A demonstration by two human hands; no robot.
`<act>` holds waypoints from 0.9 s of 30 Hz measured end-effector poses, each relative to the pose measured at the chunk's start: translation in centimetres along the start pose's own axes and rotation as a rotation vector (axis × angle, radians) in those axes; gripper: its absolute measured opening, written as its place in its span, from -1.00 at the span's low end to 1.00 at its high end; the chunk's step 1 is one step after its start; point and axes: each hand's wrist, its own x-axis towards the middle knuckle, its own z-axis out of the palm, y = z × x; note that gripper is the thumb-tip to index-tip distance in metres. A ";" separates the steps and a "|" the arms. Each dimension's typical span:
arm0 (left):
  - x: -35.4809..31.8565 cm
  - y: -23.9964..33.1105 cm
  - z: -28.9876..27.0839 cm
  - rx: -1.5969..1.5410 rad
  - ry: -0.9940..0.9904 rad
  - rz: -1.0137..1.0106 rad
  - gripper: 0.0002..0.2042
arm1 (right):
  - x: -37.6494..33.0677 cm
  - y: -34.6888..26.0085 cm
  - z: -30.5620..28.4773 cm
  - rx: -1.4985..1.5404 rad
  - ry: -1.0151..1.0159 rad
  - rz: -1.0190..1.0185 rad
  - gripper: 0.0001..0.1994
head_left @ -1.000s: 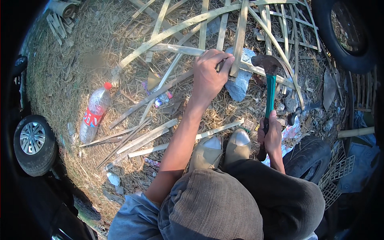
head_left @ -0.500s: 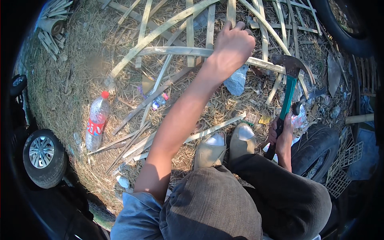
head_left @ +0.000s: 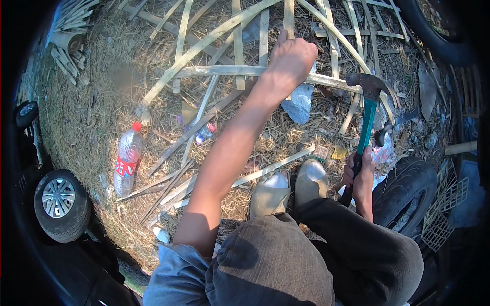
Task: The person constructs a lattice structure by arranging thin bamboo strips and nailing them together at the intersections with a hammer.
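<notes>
Head view, seen from beside the person: left hand bends over a slat, which runs out beyond the knuckles; fingers look curled, but I can't tell whether they close on it. Right hand is clamped round the hammer, low on its handle, the head up and well beyond that fist. Cross strip passes under the left wrist and out both sides; its right end lies near the hammer's head, contact unclear. Stone just below the left hand. Bottle well off to that hand's left and lower; tyre just right of the right hand. Slat looks light, springy, thin enough to split; best held flat, clear of the ends. Hammer likely head-heavy, rigid, not slippery; low hold suits it, fingers wrapped.
</notes>
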 end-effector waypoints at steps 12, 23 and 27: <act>0.6 0.2 -1.1 -0.046 -0.097 0.063 -0.80 | 0.3 0.4 -0.2 0.025 -0.036 0.016 -0.31; -0.6 -1.0 1.2 0.090 -0.010 0.216 -0.67 | 3.3 3.0 -0.4 0.193 -0.088 -0.028 -0.33; -1.7 -0.3 1.6 0.190 0.175 0.386 -0.67 | 5.3 3.3 -1.6 0.160 -0.119 -0.163 -0.34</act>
